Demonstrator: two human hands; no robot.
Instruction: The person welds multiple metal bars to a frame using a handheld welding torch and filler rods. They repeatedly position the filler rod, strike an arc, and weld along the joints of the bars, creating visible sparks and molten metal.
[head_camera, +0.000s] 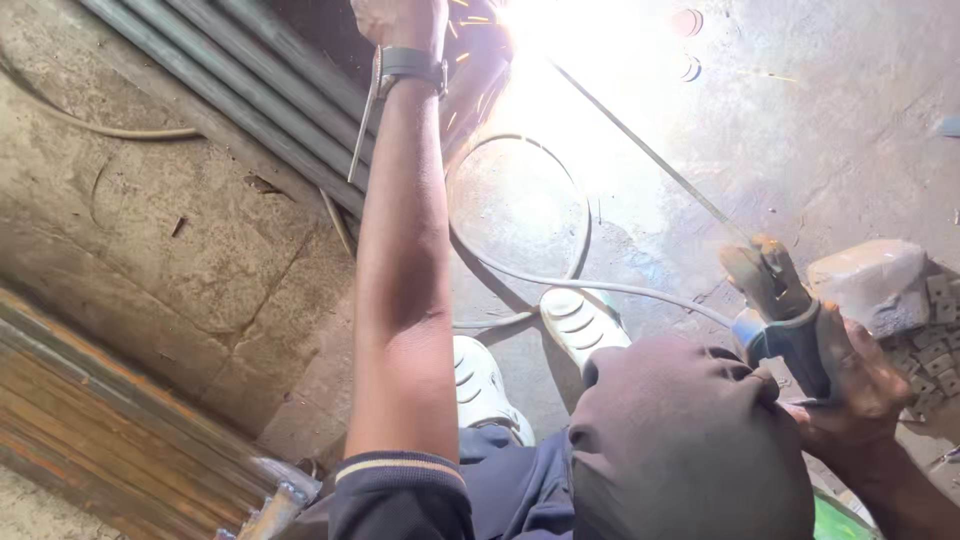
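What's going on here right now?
A person is welding on a concrete floor. The right hand grips an electrode holder, whose thin rod runs up to a bright arc throwing sparks. The left hand, watch on its wrist, reaches up beside the metal pipes near the arc.

A pair of white shoes (530, 350) is seen on the concrete floor (200, 230). Grey metal pipes (230, 80) are laid at upper left, and small square metal plates (935, 345) are heaped at right.
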